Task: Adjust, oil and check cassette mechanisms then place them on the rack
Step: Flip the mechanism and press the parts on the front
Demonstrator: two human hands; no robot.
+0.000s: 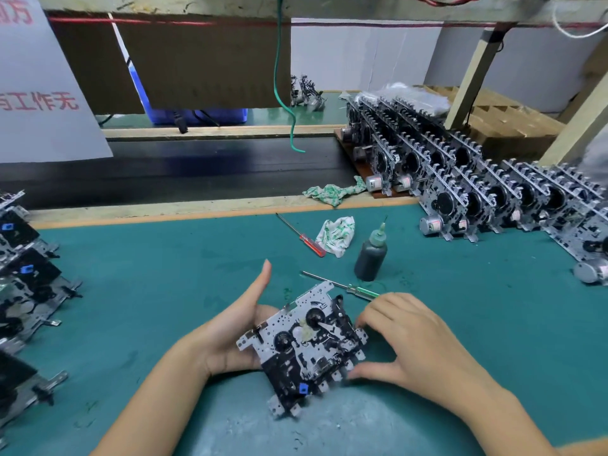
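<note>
a cassette mechanism (304,348), a perforated silver metal plate carrying black plastic parts, two dark round hubs and a small blue tab, sits tilted above the teal tabletop (164,291). the left hand (235,327) cradles it underneath, thumb raised; the right hand (404,340) pinches its right edge with curled fingers (368,315).

Silver-and-black cassette mechanism (302,347) tilted above the mat; finished ones (493,189) apparently racked upright far right.
</note>
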